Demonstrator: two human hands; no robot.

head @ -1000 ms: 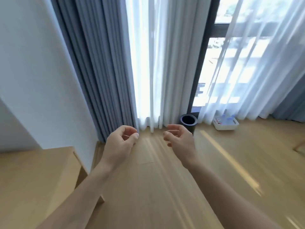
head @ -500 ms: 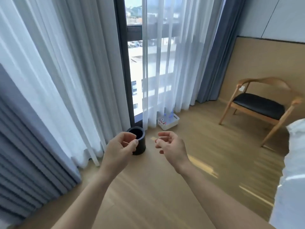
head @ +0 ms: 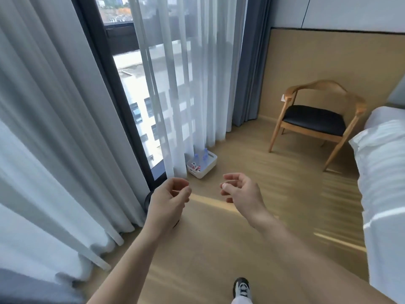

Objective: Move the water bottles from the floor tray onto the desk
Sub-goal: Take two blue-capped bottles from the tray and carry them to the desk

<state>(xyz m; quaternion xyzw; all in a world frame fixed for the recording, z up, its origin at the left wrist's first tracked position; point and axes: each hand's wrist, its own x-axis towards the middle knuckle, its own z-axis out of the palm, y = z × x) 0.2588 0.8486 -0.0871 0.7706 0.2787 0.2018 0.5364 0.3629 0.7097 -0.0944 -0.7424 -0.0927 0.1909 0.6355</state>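
Tray (head: pixel 202 165): white, low-walled, on the wood floor (head: pixel 252 249) against the foot of the sheer curtain (head: pixel 188 84), near the black window frame (head: pixel 114 88).

Bottles (head: pixel 200 155): clear, blue-capped, standing upright inside the tray toward its curtain side; at least two show. Small red-and-white items lie in the tray's near part, too small to identify.

Left hand (head: pixel 167 201): empty, raised above the floor, fingers curled loosely inward with thumb close to forefinger, a narrow gap. Well apart from the tray, on its near side.

Right hand (head: pixel 241 191): empty, raised level with the left, fingers half curled, thumb and forefinger slightly parted. Also well short of the tray.

Bin (head: pixel 148 199): dark, round, on the floor by the curtain hem, mostly hidden behind the left hand and wrist.

Chair (head: pixel 315 119): wooden, curved back, black seat, at the far wall in the right corner.

Bed (head: pixel 385 172): white bedding along the right edge of view.

Shoe (head: pixel 241 287): dark with white laces, on the floor at the bottom edge.
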